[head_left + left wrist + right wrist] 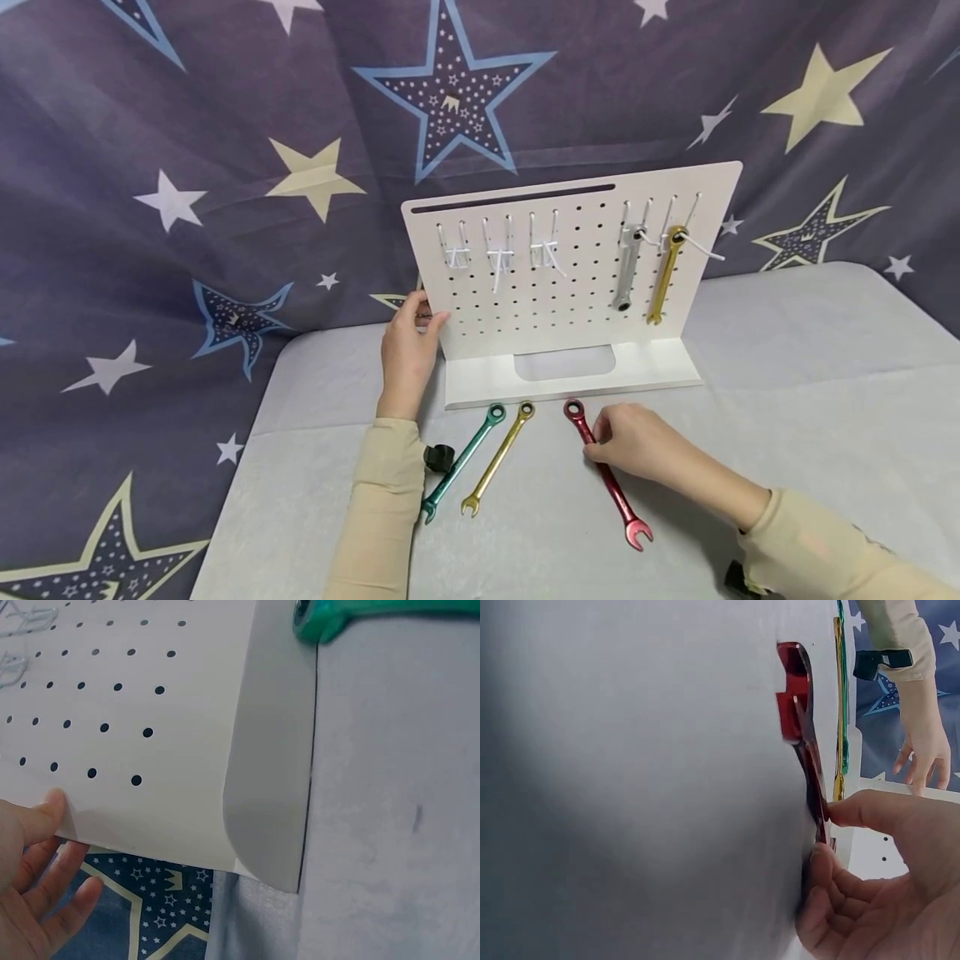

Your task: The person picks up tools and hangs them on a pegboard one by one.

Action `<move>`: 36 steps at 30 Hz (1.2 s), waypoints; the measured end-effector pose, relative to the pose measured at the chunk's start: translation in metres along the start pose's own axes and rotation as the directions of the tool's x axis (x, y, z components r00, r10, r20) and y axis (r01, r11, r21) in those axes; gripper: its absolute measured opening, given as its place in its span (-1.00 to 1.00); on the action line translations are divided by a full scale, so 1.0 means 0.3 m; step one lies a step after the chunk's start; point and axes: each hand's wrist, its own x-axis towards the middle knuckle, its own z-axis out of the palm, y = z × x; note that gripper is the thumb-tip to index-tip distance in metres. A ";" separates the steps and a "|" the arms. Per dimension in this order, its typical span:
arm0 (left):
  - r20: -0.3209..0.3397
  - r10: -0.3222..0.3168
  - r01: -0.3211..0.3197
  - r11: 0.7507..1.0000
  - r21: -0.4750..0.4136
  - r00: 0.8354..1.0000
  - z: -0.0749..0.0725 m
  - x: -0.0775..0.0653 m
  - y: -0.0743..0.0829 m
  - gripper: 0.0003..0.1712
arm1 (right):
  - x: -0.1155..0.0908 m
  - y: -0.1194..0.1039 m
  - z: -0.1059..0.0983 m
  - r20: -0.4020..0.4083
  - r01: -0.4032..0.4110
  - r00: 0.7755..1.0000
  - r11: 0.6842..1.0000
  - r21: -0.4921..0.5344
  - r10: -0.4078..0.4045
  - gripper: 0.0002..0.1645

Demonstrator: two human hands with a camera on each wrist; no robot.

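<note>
A white pegboard (637, 333) stands upright on its base. My left hand (408, 350) grips its left edge, thumb on the front face and the other fingers behind, as the left wrist view also shows. My right hand (645, 437) pinches a red combination wrench (618, 496) at the middle of its shaft, between thumb and fingers. That wrench lies in front of the base, ring end towards the board; whether it is lifted at all I cannot tell. To its left a green wrench (463, 457) and a gold wrench (498, 458) lie on the table.
A silver wrench (627, 275) and another gold wrench (663, 279) hang from hooks at the board's right. Three bare white hooks (500, 260) stick out at its left. The table (795, 400) has a pale cloth; a starry curtain (247, 250) hangs behind.
</note>
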 end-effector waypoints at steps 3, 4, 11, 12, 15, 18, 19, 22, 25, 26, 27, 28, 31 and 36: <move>0.000 -0.002 0.002 1.000 -0.003 1.000 -0.003 0.000 -0.001 -0.63 | 0.003 0.004 -0.001 0.002 0.012 1.000 1.000 0.010 -0.012 -0.75; 0.002 -0.004 0.004 1.000 -0.003 1.000 -0.003 0.001 -0.001 -0.63 | 0.004 0.007 -0.001 0.005 0.015 1.000 1.000 0.016 -0.015 -0.75; 0.005 -0.008 0.008 1.000 0.003 1.000 -0.002 0.002 -0.002 -0.63 | 0.007 0.030 -0.011 0.013 0.032 0.999 0.994 0.103 -0.034 -0.84; 0.004 -0.009 0.009 1.000 0.003 1.000 -0.003 0.001 -0.001 -0.63 | 0.007 0.033 -0.013 0.012 0.037 0.999 0.992 0.118 -0.038 -0.85; 0.003 -0.010 0.010 1.000 0.002 1.000 -0.005 0.001 -0.002 -0.64 | 0.007 0.040 -0.018 0.020 0.042 0.999 0.982 0.186 -0.046 -0.86; 0.007 -0.014 0.014 1.000 0.004 1.000 -0.005 0.001 -0.002 -0.63 | 0.004 0.043 -0.023 0.045 0.036 0.998 0.959 0.282 -0.051 -0.85; 0.009 -0.015 0.015 1.000 0.006 1.000 -0.004 0.001 -0.002 -0.63 | 0.002 0.044 -0.025 0.054 0.035 0.997 0.949 0.315 -0.055 -0.85; 0.010 -0.019 0.019 1.000 0.007 1.000 -0.004 0.000 0.001 -0.63 | 0.000 0.046 -0.025 0.080 0.028 0.995 0.911 0.411 -0.066 -0.85; 0.006 -0.017 0.017 1.000 0.008 1.000 -0.003 -0.001 0.003 -0.63 | 0.003 0.048 -0.021 0.081 0.021 0.995 0.889 0.458 -0.065 -0.86; 0.004 -0.016 0.016 1.000 0.008 1.000 -0.003 0.000 0.003 -0.63 | 0.005 0.048 -0.021 0.076 0.019 0.995 0.886 0.464 -0.061 -0.86; 0.004 -0.015 0.015 1.000 0.009 1.000 -0.003 0.000 0.004 -0.63 | 0.006 0.047 -0.020 0.070 0.017 0.996 0.884 0.467 -0.057 -0.86; 0.004 -0.015 0.015 1.000 0.010 1.000 -0.003 0.001 0.004 -0.63 | 0.007 0.047 -0.019 0.063 0.018 0.997 0.885 0.465 -0.054 -0.86; 0.004 -0.016 0.016 1.000 0.012 1.000 -0.002 0.002 0.004 -0.62 | 0.009 0.044 -0.019 0.040 0.020 0.998 0.884 0.468 -0.044 -0.85; 0.003 -0.016 0.016 1.000 0.005 1.000 0.000 0.002 0.001 -0.62 | 0.009 0.037 -0.020 0.018 0.026 0.999 0.862 0.506 -0.040 -0.82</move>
